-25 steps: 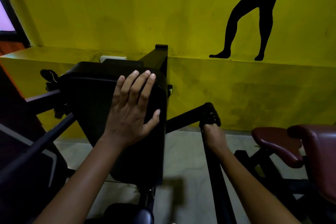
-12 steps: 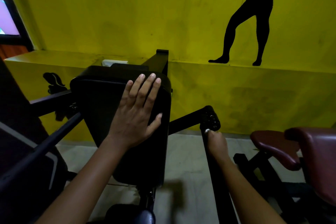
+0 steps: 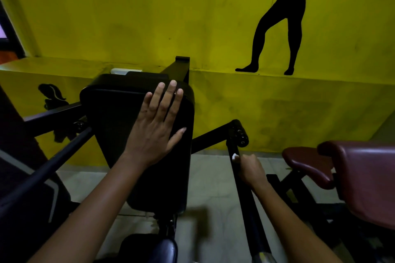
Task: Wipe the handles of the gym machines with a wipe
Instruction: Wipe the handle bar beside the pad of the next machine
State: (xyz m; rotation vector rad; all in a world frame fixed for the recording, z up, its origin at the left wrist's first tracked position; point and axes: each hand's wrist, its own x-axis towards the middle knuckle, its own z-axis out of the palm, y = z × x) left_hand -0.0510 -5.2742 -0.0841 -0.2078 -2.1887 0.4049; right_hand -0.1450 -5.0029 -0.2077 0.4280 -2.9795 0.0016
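In the middle of the frame the left hand (image 3: 155, 132) is lying flat, fingers straight and spread, on the black padded vinyl machine cushion (image 3: 136, 134), holding nothing and probably bracing the person's lean. At lower right the right hand (image 3: 252, 170) is curling around the black metal handle bar (image 3: 245, 194), just below its knobbed black grip end (image 3: 239, 134). A small white wipe (image 3: 235, 156) is peeking out at the top of that fist, pressed to the bar, seemingly so the wrapped grip rubs all round it.
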